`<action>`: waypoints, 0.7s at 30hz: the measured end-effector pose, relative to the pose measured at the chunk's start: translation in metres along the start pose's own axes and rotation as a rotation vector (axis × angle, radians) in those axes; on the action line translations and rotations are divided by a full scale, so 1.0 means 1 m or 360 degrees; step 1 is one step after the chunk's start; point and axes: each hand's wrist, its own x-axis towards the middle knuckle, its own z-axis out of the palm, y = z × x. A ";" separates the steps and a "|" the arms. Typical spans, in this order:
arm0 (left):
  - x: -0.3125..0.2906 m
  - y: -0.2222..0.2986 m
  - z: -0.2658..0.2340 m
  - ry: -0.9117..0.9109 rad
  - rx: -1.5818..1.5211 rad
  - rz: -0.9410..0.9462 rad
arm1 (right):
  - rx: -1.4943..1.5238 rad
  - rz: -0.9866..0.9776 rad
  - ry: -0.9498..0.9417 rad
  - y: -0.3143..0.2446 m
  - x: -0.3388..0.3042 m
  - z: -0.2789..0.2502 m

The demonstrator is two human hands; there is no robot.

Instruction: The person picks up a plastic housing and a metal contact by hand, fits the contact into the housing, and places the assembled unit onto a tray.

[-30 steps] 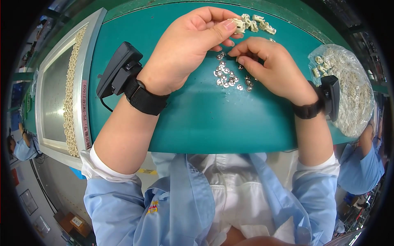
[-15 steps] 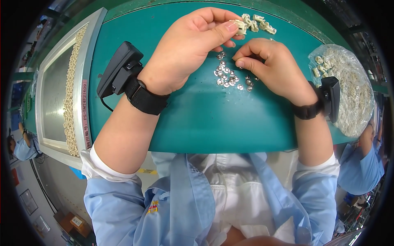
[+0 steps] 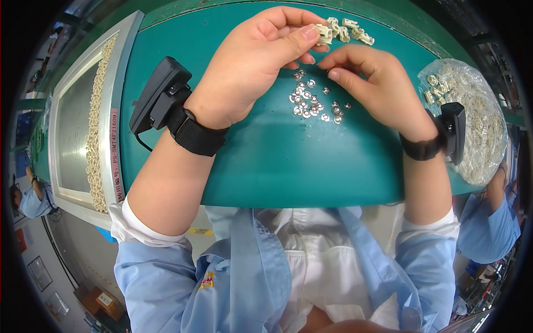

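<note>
My left hand (image 3: 266,55) is closed, pinching a cream plastic socket-like housing (image 3: 323,35) between thumb and fingers above the far part of the table. Just to its right and nearer me, my right hand (image 3: 372,77) has its thumb and forefinger tips close together. Whatever lies between them is too small to make out. Under and between the hands, small round metal pieces (image 3: 306,102) with raised centres lie scattered on the green mat. Beyond my fingers sits a little group of similar cream housings (image 3: 351,32).
At the left stands a metal-framed tray (image 3: 115,105) with rows of cream parts (image 3: 95,127) along one side. A clear plastic bag (image 3: 477,127) full of cream housings lies at the right. The green table (image 3: 300,172) curves near my body. Other people in blue are at both sides.
My right hand has lifted away from the metal pieces, its fingertips moving up and slightly right, closer to the held housing. More metal pieces show. My left hand has hardly shifted.
</note>
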 end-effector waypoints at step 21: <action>0.000 -0.006 0.008 -0.0137 0.0240 0.0204 | 0.1177 0.0242 0.0173 -0.008 -0.002 -0.003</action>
